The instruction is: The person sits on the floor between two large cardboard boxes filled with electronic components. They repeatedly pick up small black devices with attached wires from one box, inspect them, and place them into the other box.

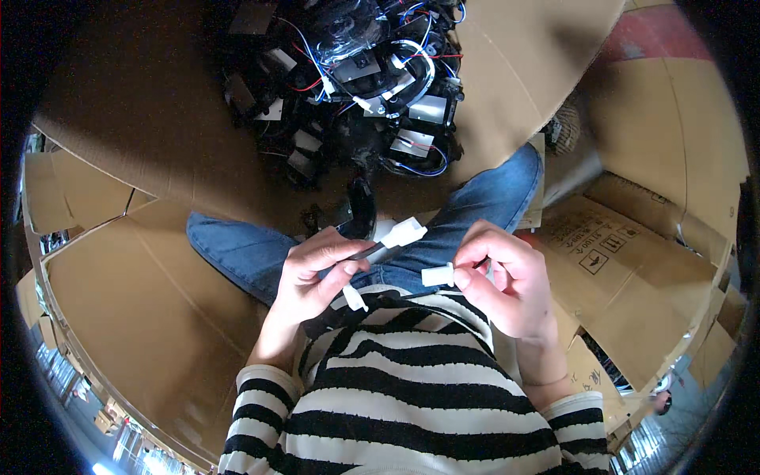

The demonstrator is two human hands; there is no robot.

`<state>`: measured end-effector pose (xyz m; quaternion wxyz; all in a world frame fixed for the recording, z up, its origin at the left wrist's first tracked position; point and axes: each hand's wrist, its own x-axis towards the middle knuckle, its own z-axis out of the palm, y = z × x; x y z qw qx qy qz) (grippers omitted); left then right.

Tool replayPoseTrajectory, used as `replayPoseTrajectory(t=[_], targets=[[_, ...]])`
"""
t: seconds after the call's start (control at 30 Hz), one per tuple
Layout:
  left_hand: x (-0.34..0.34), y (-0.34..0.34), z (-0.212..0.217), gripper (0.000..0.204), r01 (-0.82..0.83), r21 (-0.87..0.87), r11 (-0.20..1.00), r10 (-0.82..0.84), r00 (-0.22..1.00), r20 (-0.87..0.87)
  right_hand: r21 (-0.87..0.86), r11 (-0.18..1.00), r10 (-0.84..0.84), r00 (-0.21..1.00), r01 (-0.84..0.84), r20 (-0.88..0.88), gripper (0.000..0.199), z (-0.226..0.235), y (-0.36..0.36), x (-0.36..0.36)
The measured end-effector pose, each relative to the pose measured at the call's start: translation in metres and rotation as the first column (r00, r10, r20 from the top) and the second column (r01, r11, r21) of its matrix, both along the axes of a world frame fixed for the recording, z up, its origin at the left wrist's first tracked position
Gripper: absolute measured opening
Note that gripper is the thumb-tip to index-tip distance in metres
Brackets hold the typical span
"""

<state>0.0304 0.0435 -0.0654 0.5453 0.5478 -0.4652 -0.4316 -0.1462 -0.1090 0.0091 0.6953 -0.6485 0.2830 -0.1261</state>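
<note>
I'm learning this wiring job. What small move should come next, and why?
Probably bring the right hand with its white plug up-left toward the white connector held by the left hand. The two white ends sit apart and roughly face each other.

Black-and-white striped top (412, 396) w/ ribbed cuffs (blue jeans (245, 249) below).

Cardboard sheets (150, 119) cover floor, flattened, overlapping, from 9 o'clock round to 1 o'clock. Heap of black parts (348, 87) sits on cardboard at 12 o'clock, tangled with blue, red and white wires, white connectors among them. Folded boxes (625, 261) lie at 3 to 4 o'clock, stacked flat, edges overlapping. Red floor patch (661, 36) shows at 1 o'clock, bare. Small dark piece (362, 207) near centre, possibly resting on cardboard; view unclear.
</note>
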Motion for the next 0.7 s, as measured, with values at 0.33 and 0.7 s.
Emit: replayPoseTrajectory(t=[0.33,0.7], targets=[[0.01,0.005,0.005,0.017,0.097,0.086,0.992,-0.082,0.982,-0.172,0.022,0.999,-0.026,0.998,0.028,-0.05,0.002,0.004,-0.006,0.0],[0.018,-0.009,0.014,0.015,0.274,0.087,0.958,-0.269,0.961,-0.066,-0.224,0.966,0.107,0.987,-0.132,-0.121,0.005,-0.003,-0.009,-0.005]])
